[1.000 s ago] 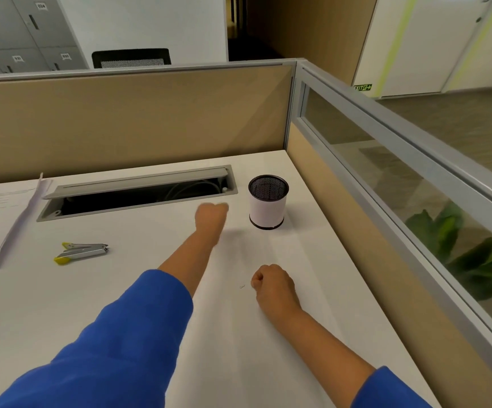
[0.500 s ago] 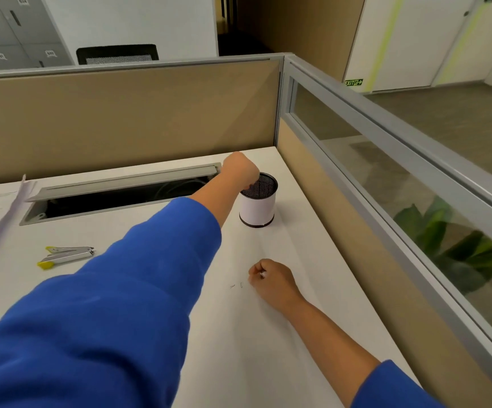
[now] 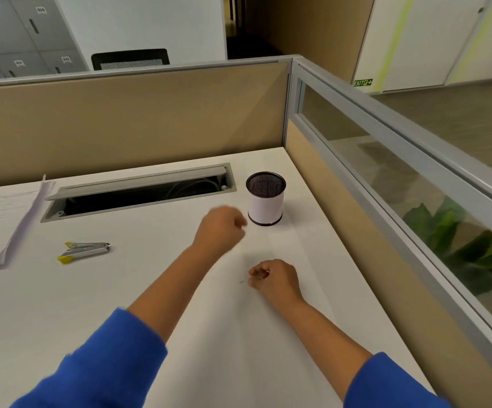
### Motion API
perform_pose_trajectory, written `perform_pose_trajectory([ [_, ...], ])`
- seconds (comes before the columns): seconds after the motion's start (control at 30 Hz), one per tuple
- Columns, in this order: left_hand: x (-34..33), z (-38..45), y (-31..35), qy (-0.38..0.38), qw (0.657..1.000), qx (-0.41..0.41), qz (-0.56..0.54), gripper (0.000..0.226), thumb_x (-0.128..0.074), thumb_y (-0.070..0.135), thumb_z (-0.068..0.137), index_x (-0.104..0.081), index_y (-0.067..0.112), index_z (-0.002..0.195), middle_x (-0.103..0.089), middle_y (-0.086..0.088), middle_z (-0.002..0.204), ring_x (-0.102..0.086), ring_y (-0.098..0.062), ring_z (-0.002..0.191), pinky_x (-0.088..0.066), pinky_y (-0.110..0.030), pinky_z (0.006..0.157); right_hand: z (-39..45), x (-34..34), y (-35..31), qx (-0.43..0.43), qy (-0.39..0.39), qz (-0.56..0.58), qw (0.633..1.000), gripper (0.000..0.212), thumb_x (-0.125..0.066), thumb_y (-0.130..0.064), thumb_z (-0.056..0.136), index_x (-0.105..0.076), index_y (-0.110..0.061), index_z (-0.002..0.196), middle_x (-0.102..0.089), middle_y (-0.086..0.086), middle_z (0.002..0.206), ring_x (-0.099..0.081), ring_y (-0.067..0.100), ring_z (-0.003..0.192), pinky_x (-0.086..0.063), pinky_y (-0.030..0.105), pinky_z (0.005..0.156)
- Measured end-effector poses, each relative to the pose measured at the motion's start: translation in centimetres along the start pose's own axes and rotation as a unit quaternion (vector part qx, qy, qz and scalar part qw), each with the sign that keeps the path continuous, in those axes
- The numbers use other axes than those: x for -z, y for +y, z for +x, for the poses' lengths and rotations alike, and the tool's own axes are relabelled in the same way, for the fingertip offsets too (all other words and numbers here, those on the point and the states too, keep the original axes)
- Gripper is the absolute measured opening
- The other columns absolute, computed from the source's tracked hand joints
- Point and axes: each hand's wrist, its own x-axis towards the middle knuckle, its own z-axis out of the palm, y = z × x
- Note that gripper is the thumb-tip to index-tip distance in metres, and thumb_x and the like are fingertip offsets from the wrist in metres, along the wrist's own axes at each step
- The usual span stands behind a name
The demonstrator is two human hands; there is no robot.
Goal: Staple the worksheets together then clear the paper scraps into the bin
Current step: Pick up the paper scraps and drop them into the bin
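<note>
Left hand [image 3: 219,228] is back from over the bin [image 3: 265,198], curled, grip unclear; right hand [image 3: 274,279] is curled beside a tiny scrap [image 3: 241,281] just to its left, bin ahead.

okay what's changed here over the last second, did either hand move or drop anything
The left hand reached out over the mesh bin, then drew back toward the person; it is blurred now, and no drop is visible. The right hand stayed curled on the desk beside a tiny scrap. Stapler, worksheets and bin did not move.
</note>
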Motion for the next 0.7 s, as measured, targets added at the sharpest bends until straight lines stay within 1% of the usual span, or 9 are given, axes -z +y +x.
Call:
perform_pose_trajectory([
  [0.07, -1.5, -2.6, -2.0, -0.052, 0.998, 0.018, 0.011, 0.022, -0.062, 0.012, 0.081, -0.07, 0.012, 0.102, -0.068, -0.005, 0.106, -0.06, -0.019, 0.098, -0.046, -0.026, 0.083, 0.0, -0.1, -0.1, 0.003, 0.005, -0.008, 1.0, 0.017, -0.071, -0.012, 0.079, -0.074, -0.009, 0.095, -0.071, 0.003, 0.093, -0.056, 0.009, 0.076, -0.041, 0.014, 0.071],
  [0.17, -3.1, -4.8, -3.7, -0.076, 0.996, 0.039, 0.001, 0.021, -0.063, 0.016, 0.082, -0.069, 0.012, 0.102, -0.068, -0.004, 0.103, -0.061, -0.017, 0.095, -0.048, -0.025, 0.082, -0.1, -0.2, -0.2, 0.006, 0.007, -0.016, 1.0, 0.015, -0.071, -0.012, 0.079, -0.074, -0.008, 0.092, -0.073, 0.006, 0.094, -0.057, 0.01, 0.073, -0.042, 0.015, 0.07],
  [0.3, -4.5, -5.4, -4.1, -0.068, 0.997, 0.047, -0.012, 0.023, -0.062, 0.017, 0.083, -0.068, 0.012, 0.105, -0.068, -0.005, 0.104, -0.061, -0.018, 0.097, -0.048, -0.026, 0.084, -0.1, -0.4, -0.3, 0.012, 0.012, -0.025, 1.0, 0.013, -0.068, -0.011, 0.079, -0.075, -0.008, 0.09, -0.074, 0.006, 0.093, -0.057, 0.01, 0.073, -0.041, 0.016, 0.069],
  [0.4, -5.2, -5.6, -4.3, -0.054, 0.997, 0.05, -0.015, 0.022, -0.062, 0.017, 0.082, -0.069, 0.012, 0.103, -0.068, -0.005, 0.103, -0.061, -0.019, 0.096, -0.047, -0.023, 0.079, -0.2, -0.4, -0.3, 0.011, 0.009, -0.028, 0.999, 0.013, -0.067, -0.011, 0.079, -0.075, -0.008, 0.089, -0.074, 0.006, 0.092, -0.057, 0.011, 0.074, -0.041, 0.016, 0.069],
  [0.5, -5.6, -5.7, -4.3, -0.049, 0.998, 0.048, -0.017, 0.02, -0.062, 0.016, 0.082, -0.07, 0.012, 0.1, -0.069, -0.004, 0.101, -0.063, -0.019, 0.093, -0.045, -0.021, 0.075, -0.1, -0.4, -0.3, 0.007, 0.006, -0.028, 1.0, 0.013, -0.069, -0.011, 0.078, -0.074, -0.008, 0.089, -0.072, 0.006, 0.086, -0.057, 0.013, 0.074, -0.04, 0.017, 0.069],
  [0.7, -6.1, -5.5, -4.0, -0.047, 0.998, 0.047, 0.01, 0.019, -0.055, 0.012, 0.085, -0.071, 0.009, 0.095, -0.071, -0.006, 0.099, -0.064, -0.021, 0.091, -0.049, -0.027, 0.079, 0.0, -0.6, -0.1, 0.011, 0.003, -0.034, 0.999, 0.011, -0.066, -0.008, 0.079, -0.073, -0.006, 0.088, -0.073, 0.008, 0.092, -0.057, 0.013, 0.075, -0.045, 0.02, 0.071],
])
